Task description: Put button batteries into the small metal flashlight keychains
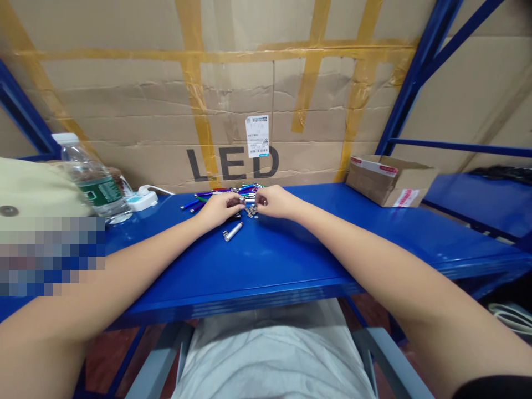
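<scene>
1. Leftmost, a clear plastic water bottle with a green label (93,183) stands on a blue steel shelf (291,260), just beside a white power strip (142,198). A pixelated patch hides part of the left forearm.
2. Left hand (220,209) is palm-down, fingers curled, against a heap of slim blue metal pens (216,195). A short silver metal tube (233,231) lies just below it.
3. Right hand (277,201) is curled down at a small pile of round silver metal discs (251,211), close to but apart from the left. Fingers hide any grip on either hand; cannot tell.
4. Far right, an open brown cardboard box (390,180) sits on the shelf.
</scene>
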The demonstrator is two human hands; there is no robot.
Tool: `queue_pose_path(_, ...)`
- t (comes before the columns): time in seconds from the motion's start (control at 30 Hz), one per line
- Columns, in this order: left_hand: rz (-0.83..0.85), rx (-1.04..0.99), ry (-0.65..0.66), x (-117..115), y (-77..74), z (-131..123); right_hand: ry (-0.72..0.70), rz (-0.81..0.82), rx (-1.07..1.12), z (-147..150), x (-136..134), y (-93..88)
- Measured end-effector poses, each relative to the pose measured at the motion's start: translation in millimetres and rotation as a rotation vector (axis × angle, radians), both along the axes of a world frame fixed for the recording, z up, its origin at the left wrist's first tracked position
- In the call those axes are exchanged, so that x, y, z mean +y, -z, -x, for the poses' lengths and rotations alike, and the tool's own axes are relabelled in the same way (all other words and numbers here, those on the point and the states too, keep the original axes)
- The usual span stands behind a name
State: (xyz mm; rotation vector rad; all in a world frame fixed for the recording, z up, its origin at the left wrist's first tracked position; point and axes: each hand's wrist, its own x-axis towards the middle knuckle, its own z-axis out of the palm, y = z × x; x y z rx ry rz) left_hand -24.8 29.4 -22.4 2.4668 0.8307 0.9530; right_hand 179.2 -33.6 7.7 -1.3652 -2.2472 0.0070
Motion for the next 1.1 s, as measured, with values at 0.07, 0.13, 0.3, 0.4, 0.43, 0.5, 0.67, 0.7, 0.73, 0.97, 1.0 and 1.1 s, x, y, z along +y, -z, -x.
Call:
queue_pose_path(0.07,-0.051,0.033,-0.03,-2.0,1.1,-1.5,-0.009,-0.015,0.206,3.2,2.9,1.0)
queue_pose_path(0.13,-0.112,0.056,-0.038,-5.8,0.9,-3.1,-0.038,-0.015,0.4,6.7,5.3,2.4)
queue_pose_path(0.3,-0.17,0.044,0.024,-13.5,-0.9,-4.5,-0.121,0.039,0.53,11.5,5.9,6.6)
queue_pose_path(0.4,-0.205,0.048,0.039,-14.0,-0.1,-3.6,-0.125,0.071,0.49,10.6,5.1,8.0)
queue_pose_path(0.43,-0.214,0.054,0.04,-13.8,0.3,-3.3,-0.124,0.059,0.46,9.6,5.5,8.1)
queue_pose_path(0.5,-0.235,0.064,0.045,-13.2,1.1,-2.7,-0.129,0.001,0.366,6.8,6.9,7.3)
queue_pose_path(0.67,-0.336,0.062,0.091,-12.5,1.7,-1.6,-0.166,-0.146,0.104,-0.3,8.5,1.9)
queue_pose_path(0.7,-0.355,0.06,0.103,-12.4,1.7,-1.4,-0.166,-0.157,0.068,-0.9,7.8,0.6)
queue_pose_path(0.73,-0.371,0.057,0.117,-12.2,1.7,-1.2,-0.162,-0.166,0.033,-1.1,6.8,-0.7)
queue_pose_path(0.97,-0.428,0.028,0.142,-10.6,2.9,-1.2,-0.082,-0.257,-0.258,4.1,-6.6,-9.0)
queue_pose_path(1.0,-0.427,0.032,0.142,-10.5,3.0,-1.2,-0.07,-0.265,-0.307,5.0,-8.8,-10.3)
queue_pose_path(1.1,-0.413,0.061,0.154,-10.4,2.6,-1.1,-0.054,-0.277,-0.43,5.7,-13.2,-13.0)
